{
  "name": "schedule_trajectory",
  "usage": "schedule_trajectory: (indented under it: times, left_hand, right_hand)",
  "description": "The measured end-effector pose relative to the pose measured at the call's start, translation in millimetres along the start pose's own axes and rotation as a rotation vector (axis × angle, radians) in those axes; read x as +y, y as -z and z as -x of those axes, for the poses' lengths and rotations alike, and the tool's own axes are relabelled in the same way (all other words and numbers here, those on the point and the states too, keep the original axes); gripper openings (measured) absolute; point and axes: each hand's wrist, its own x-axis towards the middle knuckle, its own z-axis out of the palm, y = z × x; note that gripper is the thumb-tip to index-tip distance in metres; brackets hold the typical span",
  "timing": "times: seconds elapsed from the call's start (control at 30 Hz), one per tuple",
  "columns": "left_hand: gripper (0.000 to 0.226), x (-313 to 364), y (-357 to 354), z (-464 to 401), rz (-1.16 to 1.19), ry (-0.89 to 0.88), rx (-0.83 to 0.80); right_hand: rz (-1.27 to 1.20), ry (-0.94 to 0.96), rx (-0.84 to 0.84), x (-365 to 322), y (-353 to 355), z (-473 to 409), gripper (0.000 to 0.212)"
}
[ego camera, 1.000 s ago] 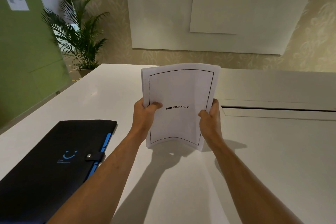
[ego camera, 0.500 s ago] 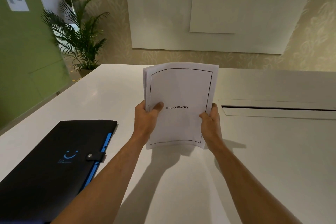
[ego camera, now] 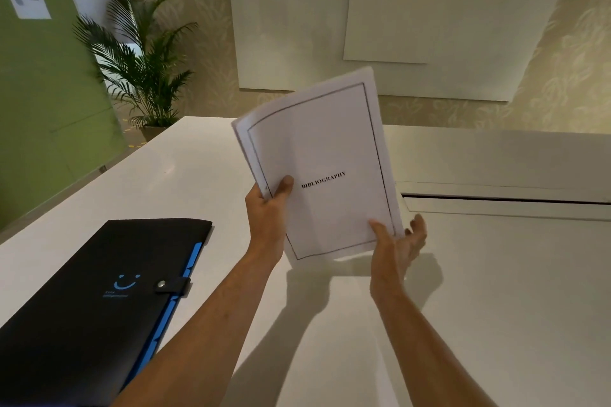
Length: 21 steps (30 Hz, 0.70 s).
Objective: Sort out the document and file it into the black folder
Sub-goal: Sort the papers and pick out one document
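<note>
A white stack of document pages (ego camera: pixel 317 155), its front sheet framed by a black border and printed BIBLIOGRAPHY, is held up above the white table (ego camera: pixel 496 291), tilted to the right. My left hand (ego camera: pixel 267 208) grips its left edge, thumb on the front. My right hand (ego camera: pixel 398 239) supports the lower right corner, thumb on the page and fingers spread behind it. The black folder (ego camera: pixel 99 291) lies flat and closed at the lower left, with a blue smiley mark, a snap strap and blue tabs along its right side.
A long cable slot (ego camera: pixel 506 200) runs across the table at the right. A potted palm (ego camera: pixel 142 69) stands beyond the table's far left corner, next to a green wall. White boards (ego camera: pixel 396 16) hang on the wall behind.
The stack has risen and tilted clockwise. My left hand moved up along its left edge, and my right hand loosened to cup the lower right corner.
</note>
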Motion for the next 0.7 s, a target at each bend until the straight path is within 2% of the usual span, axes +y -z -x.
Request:
schedule_trajectory:
  times: [0.07, 0.13, 0.2, 0.33, 0.43, 0.53, 0.63, 0.7]
  left_hand:
    - [0.014, -2, -4, -1, 0.123, 0.062, 0.048]
    - [0.016, -8, -7, -1, 0.224, 0.138, 0.084]
    - [0.017, -16, -10, 3, 0.275, 0.192, 0.1]
    - [0.02, -32, -5, 5, 0.295, 0.282, 0.116]
    - [0.032, -40, 8, 4, 0.21, 0.339, 0.02]
    - [0.029, -44, 24, 2, 0.18, 0.349, -0.004]
    - [0.042, -45, 48, -10, 0.169, 0.353, 0.024]
    - [0.042, -43, 66, -20, 0.1, 0.36, -0.003]
  right_hand:
    - [-0.228, -0.158, -0.047, 5, 0, 5, 0.079]
    - [-0.5, -0.299, -0.183, 7, -4, 7, 0.053]
    - [-0.605, -0.331, -0.299, 6, -5, 7, 0.038]
    - [-0.507, -0.281, -0.339, 2, 1, -2, 0.034]
    - [-0.378, -0.26, -0.283, 1, 8, -13, 0.029]
    - [-0.233, -0.221, -0.29, -2, 15, -23, 0.026]
    - [-0.078, -0.191, -0.334, -5, 25, -38, 0.029]
    - [-0.019, -0.207, -0.341, -6, 30, -51, 0.032]
